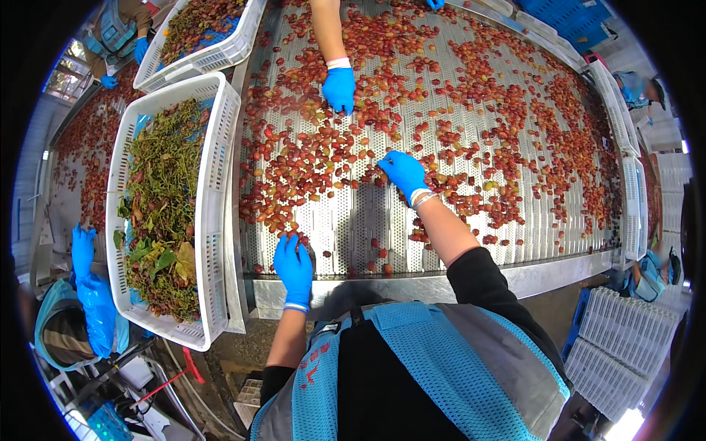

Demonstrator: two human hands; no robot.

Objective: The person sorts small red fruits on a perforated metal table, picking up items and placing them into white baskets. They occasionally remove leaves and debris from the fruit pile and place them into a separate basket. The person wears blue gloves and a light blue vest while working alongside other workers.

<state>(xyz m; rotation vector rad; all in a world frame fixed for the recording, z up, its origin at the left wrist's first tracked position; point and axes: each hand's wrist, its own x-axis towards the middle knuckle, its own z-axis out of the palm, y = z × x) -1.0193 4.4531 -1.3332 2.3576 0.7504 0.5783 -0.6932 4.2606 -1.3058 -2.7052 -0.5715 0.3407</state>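
Observation:
Loose red grapes (300, 160) lie scattered over a perforated metal conveyor belt (331, 220). My left hand (294, 270), in a blue glove, is at the belt's near edge, its fingertips at a few grapes; whether it pinches one is unclear. Farther up and to the right, my right hand (405, 172), gloved in blue too, reaches over the belt with fingers bent down beside some grapes. Its fingertips are partly hidden, so a hold cannot be told. Beyond my hands, another person's blue-gloved hand (338, 91) touches the grapes from the far side.
At the left, a white plastic crate (212, 220) holds grape stems and leaves; behind it stands another crate (231, 52) of grapes. A metal rail (529, 278) edges the belt. White crates (618, 342) are stacked at the lower right. Co-workers are at both sides.

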